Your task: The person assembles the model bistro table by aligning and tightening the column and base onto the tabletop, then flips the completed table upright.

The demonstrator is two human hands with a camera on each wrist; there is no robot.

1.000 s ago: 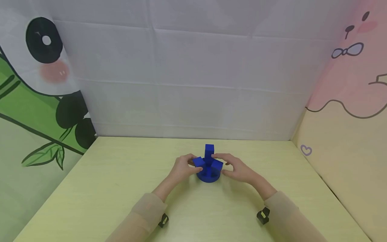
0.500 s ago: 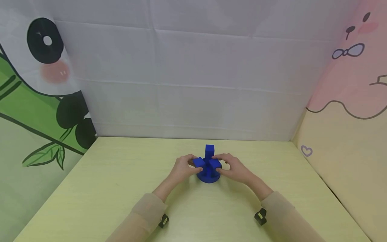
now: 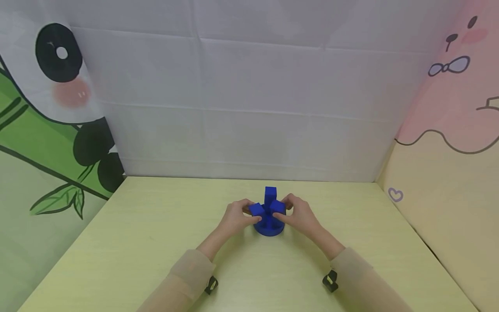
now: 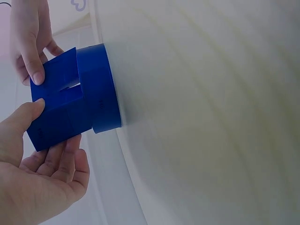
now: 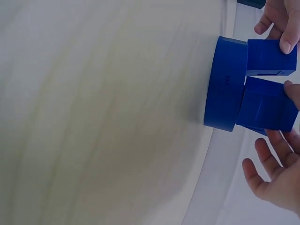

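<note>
A blue round holder [image 3: 269, 232] stands on the table, with three blue rectangular blocks upright in it. My left hand [image 3: 233, 219] pinches the left block [image 3: 256, 209] between its thumb and fingers. On the other side, my right hand [image 3: 303, 215] grips the right block [image 3: 278, 207], thumb in front and fingers behind. The rear block [image 3: 270, 194] rises higher than these two, untouched. In the left wrist view the left block [image 4: 61, 124] sits against the rim of the holder [image 4: 99, 89]. The right wrist view has the right block [image 5: 266, 105] slightly slanted.
The pale yellow table [image 3: 156, 242] runs back to a white cloth wall [image 3: 249, 108]. Printed cartoon panels flank it, a green one [image 3: 39, 143] on the left and a pink one [image 3: 452, 108] on the right. Dark wrist devices sit at both cuffs.
My right hand has moved inward and its fingers have gone from the rear block's side to behind the right block, which it now grips. My left hand has stayed put.
</note>
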